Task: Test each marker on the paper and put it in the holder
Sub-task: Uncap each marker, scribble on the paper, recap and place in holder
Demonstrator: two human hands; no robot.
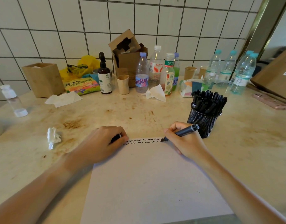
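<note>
- We held a dark grey felt marker [186, 131] in our right hand [186, 141], fingers curled round its barrel in a writing grip, the tip touching the far right corner of the white sheet of paper [148, 178].
- Our left hand [105, 143] rested on the far left corner of that sheet, its fingers curled over a small black object [115, 138]; we could not tell what it was, as most of it was hidden by the fingers.
- Between our two hands, two rows of short black squiggles [144, 141] ran along the far edge of the sheet, the last one ending at the marker's tip.
- Just beyond our right hand stood the black wire-mesh holder [203, 122], packed with black markers [208, 101] standing capped end up.
- To the left of our left hand lay a crumpled white tissue [53, 137] on the stained beige countertop [106, 113].
- Well beyond both hands, against the white tiled wall [139, 16], stood a row of plastic bottles [156, 68], a brown cardboard box [127, 57] and a dark pump bottle [105, 76].
- Far off to the right of our right hand lay a pink phone [271, 101].
</note>
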